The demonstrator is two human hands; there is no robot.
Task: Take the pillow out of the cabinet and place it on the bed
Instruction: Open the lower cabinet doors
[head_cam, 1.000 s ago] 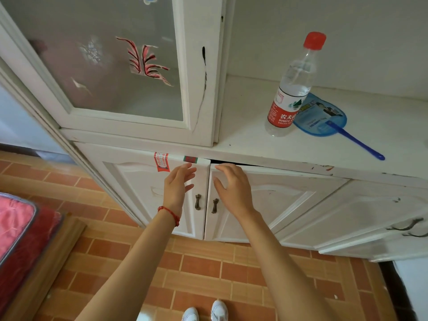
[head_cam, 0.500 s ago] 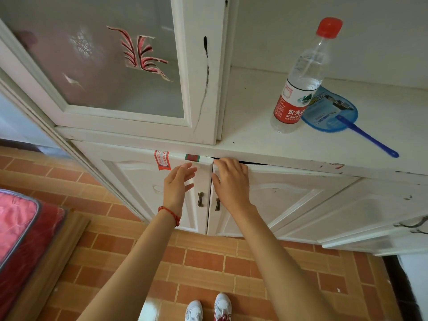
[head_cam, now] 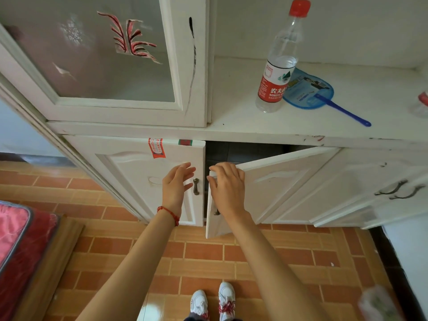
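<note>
The white cabinet [head_cam: 129, 130] has two lower doors in front of me. The right lower door [head_cam: 284, 181] stands partly swung out, and my right hand [head_cam: 228, 188] grips its top left corner. A dark opening [head_cam: 240, 152] shows behind it; something dark grey lies inside, but I cannot tell if it is the pillow. My left hand [head_cam: 177, 186] hovers open in front of the shut left lower door [head_cam: 139, 172], beside its small metal handle [head_cam: 196, 186]. The red bed [head_cam: 14, 237] edge shows at the lower left.
On the cabinet's countertop [head_cam: 243, 121] stand a water bottle with a red cap [head_cam: 278, 66] and a blue hand fan [head_cam: 310, 93]. A glass upper door [head_cam: 97, 54] is shut. More lower doors [head_cam: 370, 186] lie to the right. My feet [head_cam: 213, 302] stand on orange tiles.
My right hand has pulled the right lower door outward, exposing the dark inside of the cabinet. The left hand has stayed in front of the left door.
</note>
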